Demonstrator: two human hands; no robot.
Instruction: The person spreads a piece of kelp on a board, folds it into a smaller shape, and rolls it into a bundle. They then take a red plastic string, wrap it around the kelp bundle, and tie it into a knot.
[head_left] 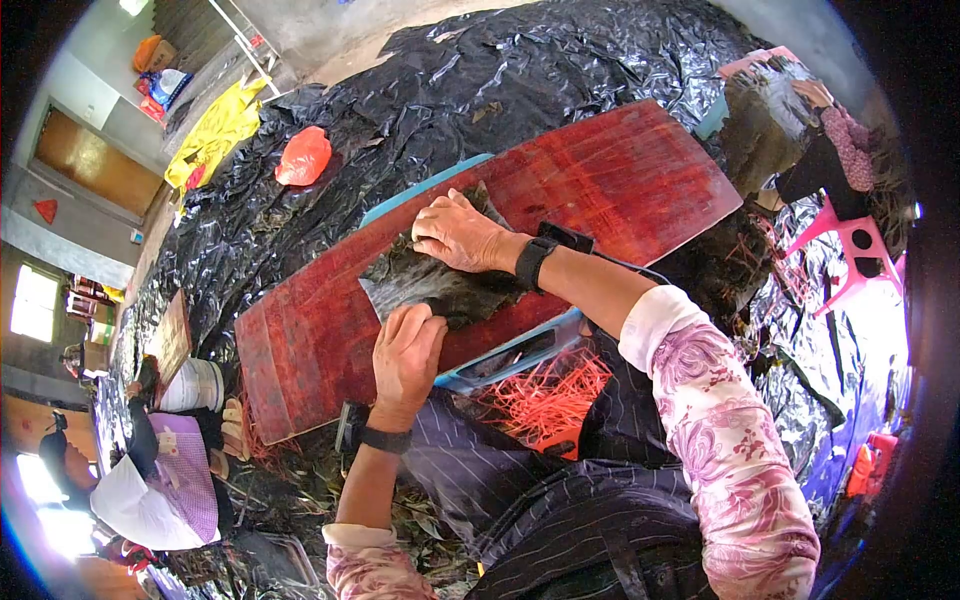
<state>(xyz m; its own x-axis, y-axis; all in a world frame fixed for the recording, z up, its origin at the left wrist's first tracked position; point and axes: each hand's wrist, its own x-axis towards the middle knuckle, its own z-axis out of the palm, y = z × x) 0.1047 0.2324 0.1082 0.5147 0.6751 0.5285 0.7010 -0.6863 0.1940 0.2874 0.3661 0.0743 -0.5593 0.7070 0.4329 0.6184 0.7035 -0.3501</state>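
A long red board (620, 170) lies across a blue support (515, 352) in front of me. On its middle rests a dark, greyish-green leafy sheet (440, 285). My left hand (408, 355) is closed at the sheet's near edge, thumb and fingers pressed together on it. Near the far edge of the sheet, my right hand (460, 235) has its fingers curled and gripping dark leafy material. Each wrist wears a black band.
Black plastic sheeting (420, 120) covers the floor. Orange-red strips (550, 395) lie below the board. A red bag (303, 156) sits beyond it. A pink stool (858, 255) stands at right. Other people sit at left (165, 480) and upper right (845, 150).
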